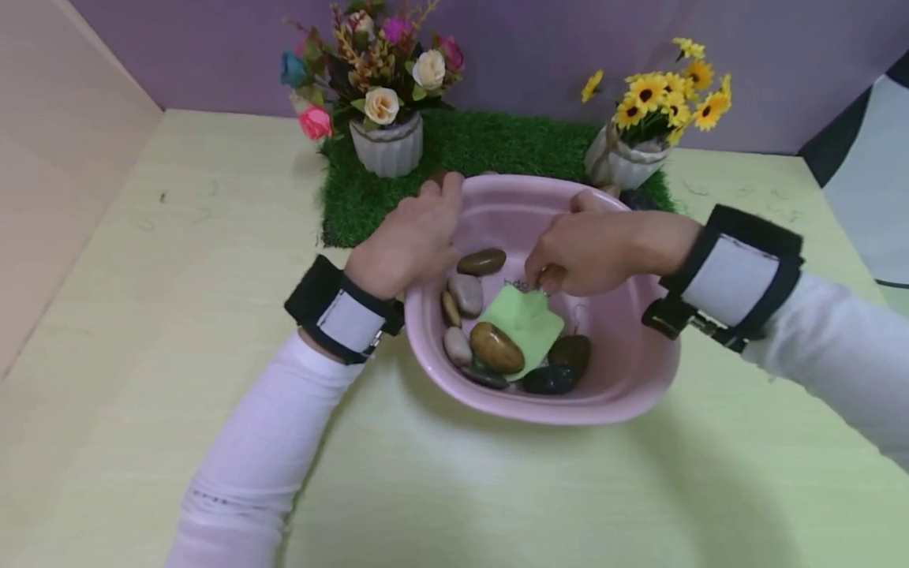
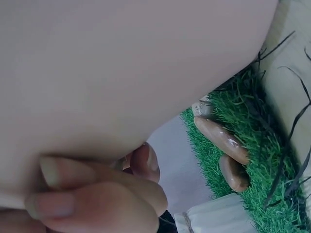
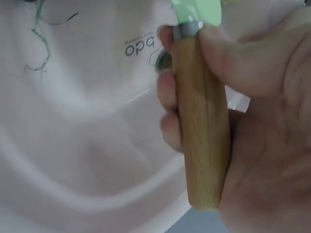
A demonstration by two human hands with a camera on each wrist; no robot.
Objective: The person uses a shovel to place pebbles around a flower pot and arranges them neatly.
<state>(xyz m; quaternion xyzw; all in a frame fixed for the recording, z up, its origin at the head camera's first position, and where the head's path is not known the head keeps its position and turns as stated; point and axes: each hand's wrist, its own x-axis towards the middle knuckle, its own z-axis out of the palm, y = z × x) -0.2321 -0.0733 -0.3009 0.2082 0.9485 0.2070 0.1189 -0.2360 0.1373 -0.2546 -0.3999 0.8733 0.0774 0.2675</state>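
Note:
A pink plastic basin (image 1: 536,412) is tilted over the table, with several smooth stones inside. My left hand (image 1: 415,233) grips its left rim; the left wrist view shows fingers (image 2: 104,201) against the basin's outer wall (image 2: 121,68). Inside the basin, my right hand (image 1: 592,244) holds a small garden trowel (image 1: 536,319) with a light green blade. Fingers and thumb wrap its wooden handle (image 3: 204,126) in the right wrist view. On the blade lies a large brown stone (image 1: 497,347). Dark stones (image 1: 550,379) sit right of it, grey and brown ones (image 1: 465,293) left.
Behind the basin lies a green artificial grass mat (image 1: 490,142). A pot of mixed flowers (image 1: 387,146) stands at its left, a pot of yellow sunflowers (image 1: 628,158) at its right. More stones (image 2: 221,138) rest on the mat. A purple wall (image 1: 525,63) rises behind.

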